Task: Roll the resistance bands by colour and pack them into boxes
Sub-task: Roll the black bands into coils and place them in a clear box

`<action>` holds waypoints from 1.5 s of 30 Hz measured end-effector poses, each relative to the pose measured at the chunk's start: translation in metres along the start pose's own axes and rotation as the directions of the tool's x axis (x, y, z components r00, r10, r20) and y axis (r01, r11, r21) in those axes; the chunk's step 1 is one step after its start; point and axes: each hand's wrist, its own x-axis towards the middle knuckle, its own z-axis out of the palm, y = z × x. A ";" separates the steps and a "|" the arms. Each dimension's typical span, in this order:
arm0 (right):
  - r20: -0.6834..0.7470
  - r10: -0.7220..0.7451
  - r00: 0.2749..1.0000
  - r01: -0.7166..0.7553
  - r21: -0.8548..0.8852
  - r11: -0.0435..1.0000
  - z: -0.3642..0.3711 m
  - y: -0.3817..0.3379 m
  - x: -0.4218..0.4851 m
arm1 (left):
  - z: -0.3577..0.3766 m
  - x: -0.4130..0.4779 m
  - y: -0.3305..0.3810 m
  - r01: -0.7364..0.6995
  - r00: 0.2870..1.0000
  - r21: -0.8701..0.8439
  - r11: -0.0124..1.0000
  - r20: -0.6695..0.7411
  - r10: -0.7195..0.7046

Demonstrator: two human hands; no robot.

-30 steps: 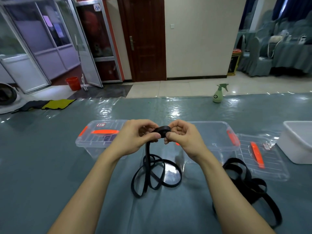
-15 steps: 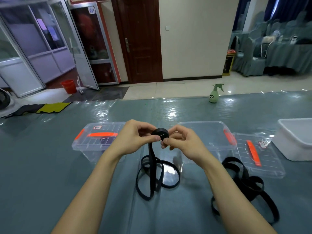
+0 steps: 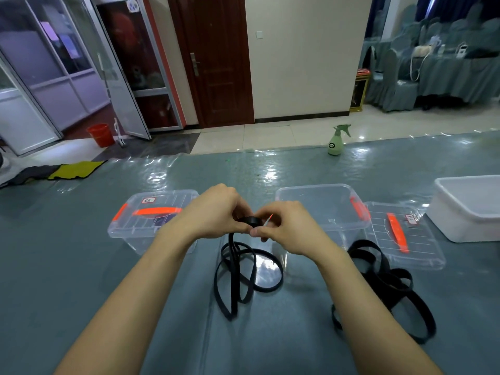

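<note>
Left hand (image 3: 213,212): fingers curled, pinching the coil (image 3: 251,220) from its side. Right hand (image 3: 286,228): same, thumb and fingertips clamped on the coil's other side. Both are held above the table (image 3: 81,266).

The coil is the rolled start of one black resistance band (image 3: 238,269). It is small and tight, a few turns at most by the look of it. The rest of the band drops straight down from it and lies in loose crossing loops on the table just below.

My read: rolling step, early, with most of the band unrolled.

To do it well:
- One hand clamps the coil's flat faces while the other wraps. Never release both, or the rubber will likely spring open.
- Keep the strap flat with edges stacked, or the coil will cone out.
- Keep light tension on the tail only.
- The loops cross each other, so lift the coil and let them fall free instead of winding in a twist.

Outward:
- Open clear box (image 3: 311,186) is just behind the right hand, probably where the band goes.
- Its lid (image 3: 405,239), with an orange handle, lies flat to the right of it.
- Closed clear box (image 3: 151,209) is behind the left hand.
- Pile of black bands (image 3: 384,288) sits unrolled right of the right forearm, just beside the lid.
- White tub (image 3: 465,209) is at the far right.
</note>
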 end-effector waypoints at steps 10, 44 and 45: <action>-0.149 -0.008 0.989 0.090 0.553 0.828 -0.006 -0.001 -0.008 | 0.022 -0.010 -0.020 -0.029 0.989 -0.780 0.625 -0.112 -0.095; -0.333 0.051 0.942 0.228 0.742 0.630 -0.076 0.019 -0.005 | 0.036 0.056 0.080 -0.172 0.901 -0.882 0.439 -0.321 -0.291; -0.316 0.080 0.945 0.210 0.777 0.594 -0.076 0.024 -0.006 | 0.037 0.060 0.084 -0.162 0.901 -0.876 0.455 -0.319 -0.295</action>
